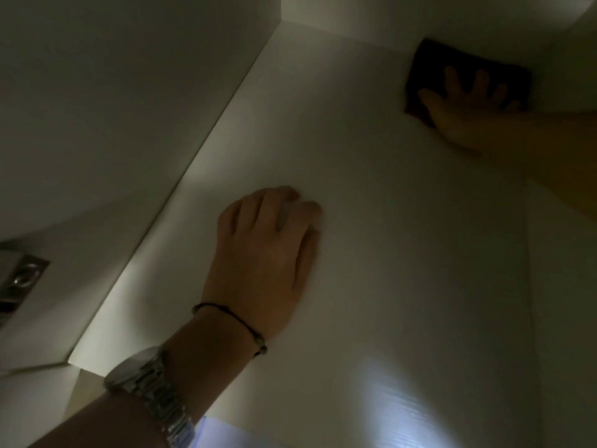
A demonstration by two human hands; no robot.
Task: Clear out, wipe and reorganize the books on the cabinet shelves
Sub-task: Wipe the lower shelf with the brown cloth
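Observation:
I look into a dim white cabinet compartment with a bare shelf board [371, 221]. My right hand [468, 108] lies flat with spread fingers on a dark cloth [429, 64] at the far right corner, pressing it against the shelf. My left hand [268, 250] rests on the middle of the shelf, fingers slightly bent, holding nothing. A metal watch and a thin bracelet sit on my left wrist. No books are in view.
The cabinet's left side wall [113, 108] rises along the shelf's left edge. A metal hinge [19, 279] is fixed on it at the far left. The back wall [355, 14] closes the compartment at the top.

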